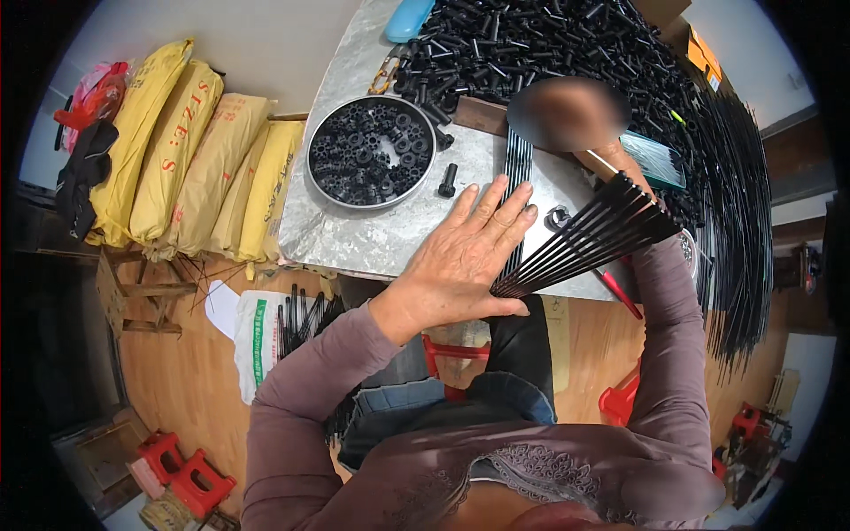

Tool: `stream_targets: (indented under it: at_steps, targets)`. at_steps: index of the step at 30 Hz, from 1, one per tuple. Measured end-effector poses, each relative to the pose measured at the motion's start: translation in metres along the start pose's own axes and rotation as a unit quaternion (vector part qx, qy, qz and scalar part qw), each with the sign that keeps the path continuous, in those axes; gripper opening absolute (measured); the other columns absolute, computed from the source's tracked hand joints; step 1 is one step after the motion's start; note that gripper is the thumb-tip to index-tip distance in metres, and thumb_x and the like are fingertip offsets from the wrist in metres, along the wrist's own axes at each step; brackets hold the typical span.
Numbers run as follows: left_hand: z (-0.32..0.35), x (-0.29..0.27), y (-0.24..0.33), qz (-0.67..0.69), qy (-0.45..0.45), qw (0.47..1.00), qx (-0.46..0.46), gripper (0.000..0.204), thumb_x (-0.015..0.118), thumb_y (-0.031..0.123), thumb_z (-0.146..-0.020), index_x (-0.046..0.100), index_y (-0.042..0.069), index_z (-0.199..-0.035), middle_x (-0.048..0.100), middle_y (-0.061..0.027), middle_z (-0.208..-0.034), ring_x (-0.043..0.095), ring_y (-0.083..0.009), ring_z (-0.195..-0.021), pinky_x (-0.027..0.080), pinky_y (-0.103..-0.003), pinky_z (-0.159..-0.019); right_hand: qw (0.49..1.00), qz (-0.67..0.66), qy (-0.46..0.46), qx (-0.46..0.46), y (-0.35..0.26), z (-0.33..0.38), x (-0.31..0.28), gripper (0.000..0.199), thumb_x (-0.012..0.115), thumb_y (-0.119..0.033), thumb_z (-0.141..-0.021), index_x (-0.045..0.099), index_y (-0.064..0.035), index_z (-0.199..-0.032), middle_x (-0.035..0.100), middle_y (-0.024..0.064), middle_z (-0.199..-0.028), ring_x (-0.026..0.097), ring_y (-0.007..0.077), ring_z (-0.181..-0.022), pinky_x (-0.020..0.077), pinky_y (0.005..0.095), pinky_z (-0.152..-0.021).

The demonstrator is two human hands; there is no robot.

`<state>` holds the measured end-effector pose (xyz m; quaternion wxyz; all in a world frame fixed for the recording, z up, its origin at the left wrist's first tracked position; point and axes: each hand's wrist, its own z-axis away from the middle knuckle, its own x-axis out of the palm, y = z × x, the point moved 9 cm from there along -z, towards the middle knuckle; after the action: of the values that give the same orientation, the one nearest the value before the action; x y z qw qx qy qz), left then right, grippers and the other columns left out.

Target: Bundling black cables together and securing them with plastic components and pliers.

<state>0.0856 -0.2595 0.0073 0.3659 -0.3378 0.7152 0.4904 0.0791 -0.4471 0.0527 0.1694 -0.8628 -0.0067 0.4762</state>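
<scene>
The left hand (465, 257) lies flat, fingers spread, its grip wide and holding nothing, pressing the near ends of a fan of black rods (584, 239) at the front edge of the table (354, 234). The right hand (620, 164) is mostly hidden behind a blur and the rods; whether its grip closes on them cannot be told. A thin stick (602, 163) shows by it. Left of the hands sits a round tray (370, 152) of black nuts, with a lone bolt (448, 180) just beside it. A heap of bolts (549, 44) covers the far table. Yellow sacks (186, 150) stand well left.
</scene>
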Motion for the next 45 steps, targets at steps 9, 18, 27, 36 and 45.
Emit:
stream_targets:
  at_steps: [9, 18, 27, 36, 45]
  targets:
    - [0.002, -0.004, 0.001, -0.009, 0.025, 1.000, 0.006, 0.097, 0.070, 0.056, -0.070, 0.036, -0.004, -0.139, 0.025, -0.0214, -0.149, 0.018, -0.0373, -0.141, 0.017, -0.048, -0.115, 0.987, -0.035, 0.036, 0.153, 0.008, 0.018, 0.002, 0.022, 0.060, -0.002, -0.085, 0.063, -0.0031, -0.107, 0.068, 0.0076, -0.093, 0.064, 0.0173, -0.086, 0.0495, 0.0278, -0.078]
    - [0.003, -0.007, 0.002, -0.005, 0.055, 0.998, 0.019, 0.095, 0.072, 0.055, -0.069, 0.038, -0.003, -0.137, 0.028, -0.0213, -0.148, 0.021, -0.0390, -0.140, 0.020, -0.049, -0.114, 0.987, 0.140, 0.003, 0.079, 0.000, 0.023, -0.014, 0.013, 0.059, -0.004, -0.081, 0.066, -0.0021, -0.092, 0.064, 0.0121, -0.085, 0.063, 0.0311, -0.079, 0.0494, 0.0362, -0.070]
    - [0.006, -0.007, 0.000, 0.010, 0.062, 0.998, 0.018, 0.094, 0.075, 0.050, -0.068, 0.039, -0.003, -0.136, 0.029, -0.0213, -0.147, 0.022, -0.0396, -0.139, 0.022, -0.046, -0.114, 0.990, 0.111, -0.048, 0.075, -0.002, 0.008, -0.006, 0.010, 0.059, -0.005, -0.081, 0.065, -0.0033, -0.089, 0.065, 0.0121, -0.084, 0.065, 0.0309, -0.076, 0.0506, 0.0368, -0.067]
    - [0.006, -0.011, 0.004, 0.005, 0.062, 0.998, 0.029, 0.093, 0.077, 0.047, -0.067, 0.040, -0.005, -0.135, 0.030, -0.0217, -0.147, 0.024, -0.0398, -0.139, 0.024, -0.048, -0.114, 0.985, 0.053, 0.135, 0.099, 0.009, 0.014, -0.035, 0.013, 0.066, -0.009, -0.083, 0.067, -0.0035, -0.095, 0.068, 0.0099, -0.087, 0.066, 0.0197, -0.075, 0.0500, 0.0284, -0.070]
    - [0.008, -0.010, 0.013, 0.010, 0.053, 0.998, 0.042, 0.093, 0.080, 0.048, -0.062, 0.045, -0.003, -0.132, 0.036, -0.0219, -0.144, 0.029, -0.0412, -0.136, 0.027, -0.049, -0.111, 0.929, 0.205, -0.029, 0.306, 0.086, 0.112, -0.104, 0.013, 0.066, -0.017, -0.078, 0.069, -0.0074, -0.086, 0.065, 0.0089, -0.082, 0.064, 0.0282, -0.081, 0.0486, 0.0376, -0.072]
